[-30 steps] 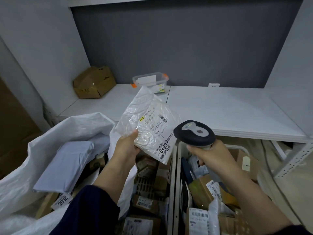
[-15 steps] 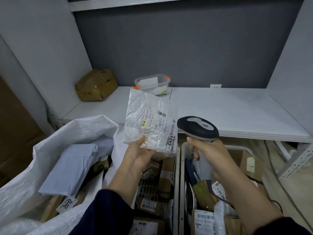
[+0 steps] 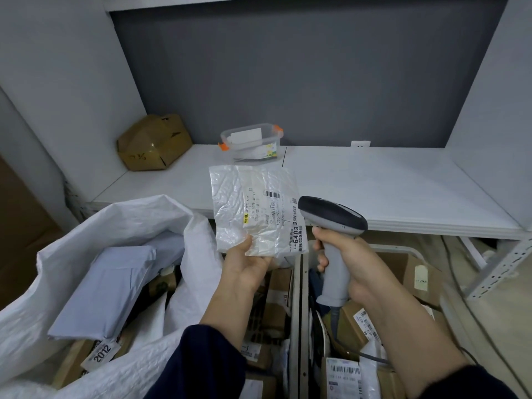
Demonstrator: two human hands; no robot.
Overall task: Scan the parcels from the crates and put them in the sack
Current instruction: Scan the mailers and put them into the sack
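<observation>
My left hand [image 3: 246,262] pinches the lower edge of a crinkled white plastic parcel [image 3: 253,208], held upright with its label and barcode facing me. Right beside it, my right hand [image 3: 349,260] grips the grey handle of a barcode scanner [image 3: 331,218], whose dark head sits close to the parcel's right edge. The open white woven sack [image 3: 115,226] lies at the left, holding a pale grey mailer [image 3: 106,289] and boxes. Below my hands stand two crates [image 3: 296,312] full of cardboard parcels [image 3: 354,321] and labelled bags.
A white shelf [image 3: 388,185] runs behind my hands, carrying a dented cardboard box [image 3: 154,142] at the back left and a clear plastic tub [image 3: 250,142] with orange clips. A perforated shelf upright [image 3: 501,269] stands at the right.
The parcel has turned from tilted to upright and square to me. The scanner has dropped and turned more level, its head closer to the label. My view has shifted slightly.
</observation>
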